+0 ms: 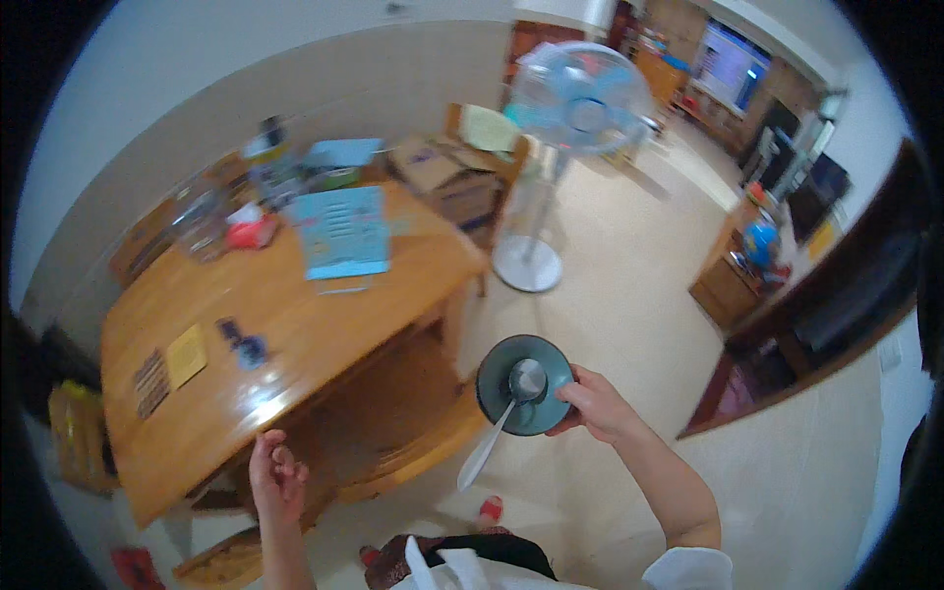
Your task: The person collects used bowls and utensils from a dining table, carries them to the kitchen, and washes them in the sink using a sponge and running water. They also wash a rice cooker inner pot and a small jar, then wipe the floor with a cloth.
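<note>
My right hand (pixel 590 405) grips the rim of a teal bowl (pixel 494 376), with the thumb over the inside edge. In the bowl rests a metal spoon (pixel 528 379), its handle sticking out past the rim towards me. My left hand (pixel 277 472) holds nothing; its fingers are loosely curled but apart, near the front edge of the wooden table (pixel 295 310). On the tabletop, not far beyond that hand, lie a small blue object (pixel 251 352), blurred, a yellow square piece (pixel 186 356) and a dark striped piece (pixel 152 383).
A light-blue printed bag or sheet (pixel 343 232), a clear jar (pixel 199 225) and a red-and-white pack (pixel 251 227) sit on the table. Wooden chairs (pixel 420 461) are tucked at its near side. Beyond stand a pedestal fan (pixel 527 264) and a cardboard box (pixel 464 195). To the right is a dark doorway (pixel 818 324).
</note>
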`<state>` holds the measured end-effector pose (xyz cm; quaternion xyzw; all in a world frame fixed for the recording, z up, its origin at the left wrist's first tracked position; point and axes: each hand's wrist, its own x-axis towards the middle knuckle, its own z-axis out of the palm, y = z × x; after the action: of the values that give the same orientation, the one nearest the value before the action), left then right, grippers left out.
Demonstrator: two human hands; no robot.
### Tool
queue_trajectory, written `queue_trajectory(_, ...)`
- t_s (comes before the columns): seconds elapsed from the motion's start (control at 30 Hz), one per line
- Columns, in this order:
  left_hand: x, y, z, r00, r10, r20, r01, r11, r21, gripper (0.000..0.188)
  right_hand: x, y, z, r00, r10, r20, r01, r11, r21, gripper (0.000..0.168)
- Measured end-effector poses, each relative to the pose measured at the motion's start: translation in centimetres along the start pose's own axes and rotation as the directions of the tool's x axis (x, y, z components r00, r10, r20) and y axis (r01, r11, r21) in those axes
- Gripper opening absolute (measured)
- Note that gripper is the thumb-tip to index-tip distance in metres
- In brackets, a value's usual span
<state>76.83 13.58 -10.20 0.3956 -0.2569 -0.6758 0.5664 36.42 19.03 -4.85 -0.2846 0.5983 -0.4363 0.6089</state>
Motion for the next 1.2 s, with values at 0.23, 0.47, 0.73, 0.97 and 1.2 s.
queue_trajectory(0.23, 7.2, -15.5, 26.6, 0.884, -0.274, 0.378, 0.151, 0.934, 0.323, 0.018, -1.6, 2.3, -20.0, 0.966, -0.036, -0.257, 0.072, 0.989, 0.133, 0.040)
queue_trajectory(0.47, 12.8, -33.6, 49.8, 0.492, -0.678, 0.546, 0.116, 0.672, 0.731, 0.031, 2.4, 3.3, -38.4, 0.919, -0.018, -0.394, 0.065, 0.992, 0.104, 0.040)
queue_trajectory(0.73, 19.3, -51.2, 75.8, 0.083, -0.871, 0.484, 0.018, 0.487, 0.873, 0.041, 8.4, -3.3, -59.1, 0.812, 0.087, -0.576, 0.111, 0.947, 0.301, 0.036)
queue_trajectory(0.97, 28.6, -63.4, 93.9, 0.070, -0.827, 0.557, 0.117, 0.561, 0.819, 0.041, 17.6, -10.6, -77.8, 0.787, 0.026, -0.616, 0.193, 0.938, 0.287, 0.044)
queue_trajectory(1.2, 39.6, -70.8, 111.6, 0.355, -0.762, 0.541, 0.127, 0.613, 0.780, 0.040, 31.1, -21.6, -99.0, 0.897, -0.042, -0.441, 0.180, 0.945, 0.274, 0.048)
